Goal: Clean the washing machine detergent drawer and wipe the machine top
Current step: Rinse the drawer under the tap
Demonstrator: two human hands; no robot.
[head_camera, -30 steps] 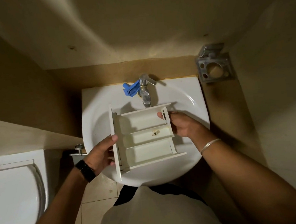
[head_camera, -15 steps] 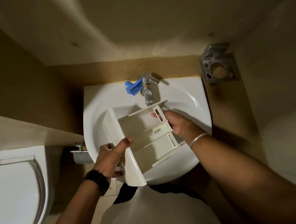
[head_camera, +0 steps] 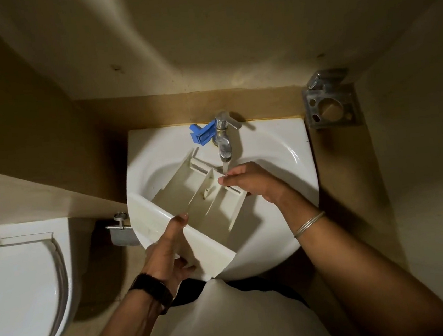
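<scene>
The white detergent drawer (head_camera: 190, 195) lies tilted across the white washbasin (head_camera: 294, 193), its front panel toward me and its back end under the chrome tap (head_camera: 224, 140). Water runs from the tap onto the drawer's far end. My left hand (head_camera: 168, 244) grips the front panel, thumb on top and fingers underneath. At the back right corner my right hand (head_camera: 249, 181) holds the drawer, fingertips at the water stream. A blue insert piece (head_camera: 202, 134) rests on the basin rim left of the tap.
A white toilet with its lid shut (head_camera: 21, 298) stands at the left. A metal holder (head_camera: 331, 104) is fixed to the wall at the right of the basin. A metal fitting (head_camera: 121, 225) juts out beside the basin's left edge. Walls close in on three sides.
The drawer has swung round, its back end moving up under the tap and its front panel toward me. Water now runs from the tap. Both hands kept their hold.
</scene>
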